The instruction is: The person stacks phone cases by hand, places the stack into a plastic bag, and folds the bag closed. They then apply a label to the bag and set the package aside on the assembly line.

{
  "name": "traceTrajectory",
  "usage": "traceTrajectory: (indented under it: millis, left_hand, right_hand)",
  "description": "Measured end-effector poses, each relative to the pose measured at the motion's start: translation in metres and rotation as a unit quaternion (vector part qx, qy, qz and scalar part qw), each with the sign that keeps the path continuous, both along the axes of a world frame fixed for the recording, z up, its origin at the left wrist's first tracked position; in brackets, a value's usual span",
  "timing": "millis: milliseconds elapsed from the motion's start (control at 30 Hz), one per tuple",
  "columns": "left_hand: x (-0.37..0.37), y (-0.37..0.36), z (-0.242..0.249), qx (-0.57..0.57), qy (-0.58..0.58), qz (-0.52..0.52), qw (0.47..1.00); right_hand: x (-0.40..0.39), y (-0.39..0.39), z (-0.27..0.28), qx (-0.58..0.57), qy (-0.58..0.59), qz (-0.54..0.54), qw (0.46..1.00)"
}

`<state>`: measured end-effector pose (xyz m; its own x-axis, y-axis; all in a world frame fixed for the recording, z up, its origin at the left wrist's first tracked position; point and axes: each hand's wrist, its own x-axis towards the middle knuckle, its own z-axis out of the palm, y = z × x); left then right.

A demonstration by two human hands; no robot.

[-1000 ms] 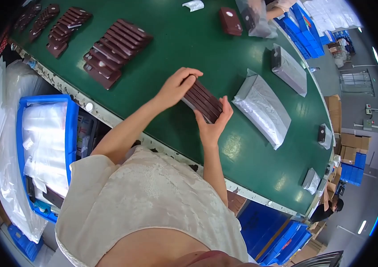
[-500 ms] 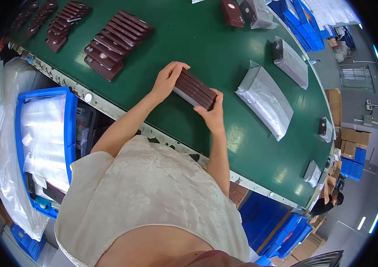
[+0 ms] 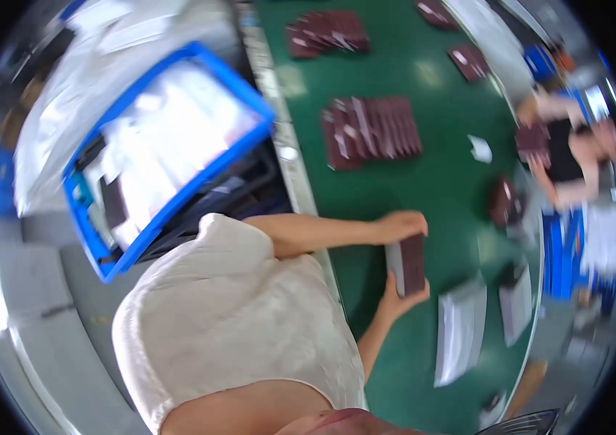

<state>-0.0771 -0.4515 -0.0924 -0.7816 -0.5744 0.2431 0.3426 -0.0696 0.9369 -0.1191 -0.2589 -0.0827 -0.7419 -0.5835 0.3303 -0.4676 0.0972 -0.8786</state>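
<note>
Turned in view since earlier, the brown stack (image 3: 412, 265) is staying clamped between the fingers of the left hand (image 3: 402, 226) and right hand (image 3: 399, 296).

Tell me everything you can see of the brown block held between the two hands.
The brown block is oblong, with a dark reddish face and a pale grey side; its material is too blurred to tell. The left hand grips one end, the right hand the other. It is over the green table; whether it touches is unclear.
</note>
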Motion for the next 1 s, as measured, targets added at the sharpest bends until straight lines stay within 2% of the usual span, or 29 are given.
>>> traceTrajectory:
  millis: [67,200,267,333,367,400,433,467,567,600,700,733,833,867,933,967,1000]
  left_hand:
    - [0.021,-0.016,0.016,-0.006,-0.017,-0.002,1.0]
    - [0.073,-0.034,0.008,-0.098,-0.136,0.072,0.983]
    - [0.13,-0.043,0.034,-0.244,-0.142,0.125,0.951]
    - [0.201,-0.067,0.071,-0.28,-0.211,0.166,0.922]
    - [0.235,-0.075,0.083,-0.257,-0.305,0.24,0.885]
    - [0.271,-0.088,0.074,-0.246,-0.349,0.353,0.833]
    - [0.307,-0.101,0.054,-0.263,-0.38,0.485,0.743]
    - [0.353,-0.114,0.042,-0.218,-0.499,0.505,0.67]
    - [0.45,-0.113,-0.009,-0.278,-0.631,0.464,0.556]
    - [0.461,-0.113,-0.014,-0.277,-0.632,0.465,0.554]
    - [0.484,-0.126,-0.024,-0.287,-0.588,0.451,0.608]
    - [0.488,-0.131,-0.03,-0.29,-0.585,0.449,0.61]
    - [0.494,-0.146,-0.039,-0.211,-0.533,0.574,0.584]
    - [0.497,-0.153,-0.034,-0.215,-0.532,0.571,0.587]
    - [0.494,-0.162,-0.006,-0.184,-0.398,0.679,0.589]
    - [0.488,-0.164,0.016,-0.19,-0.38,0.63,0.65]
    - [0.47,-0.159,0.059,-0.194,-0.361,0.579,0.705]
  right_hand:
    - [0.007,-0.022,0.0,-0.045,-0.009,0.051,0.998]
    - [0.006,-0.029,-0.011,0.022,-0.063,0.06,0.996]
    - [-0.003,-0.027,0.003,-0.004,-0.056,0.019,0.998]
    - [-0.011,-0.022,-0.001,-0.019,-0.061,-0.004,0.998]
    - [-0.022,-0.017,-0.006,-0.02,-0.038,-0.02,0.999]
    - [-0.032,-0.012,-0.011,-0.021,-0.013,-0.036,0.999]
    - [-0.038,-0.008,-0.015,-0.022,0.012,-0.054,0.998]
    - [-0.04,-0.006,-0.019,-0.019,0.01,-0.056,0.998]
    - [-0.045,-0.006,-0.026,0.024,0.014,-0.053,0.998]
    - [-0.044,-0.007,-0.024,0.024,0.014,-0.05,0.998]
    - [-0.041,-0.008,-0.016,0.024,-0.001,-0.052,0.998]
    - [-0.041,-0.008,-0.015,0.022,-0.001,-0.056,0.998]
    - [-0.043,-0.005,-0.014,0.03,-0.006,-0.044,0.999]
    - [-0.042,-0.005,-0.015,0.029,-0.007,-0.05,0.998]
    - [-0.043,-0.003,-0.02,0.012,-0.018,-0.052,0.998]
    - [-0.044,-0.005,-0.021,0.003,-0.021,-0.05,0.999]
    - [-0.045,-0.006,-0.02,0.001,-0.019,-0.049,0.999]
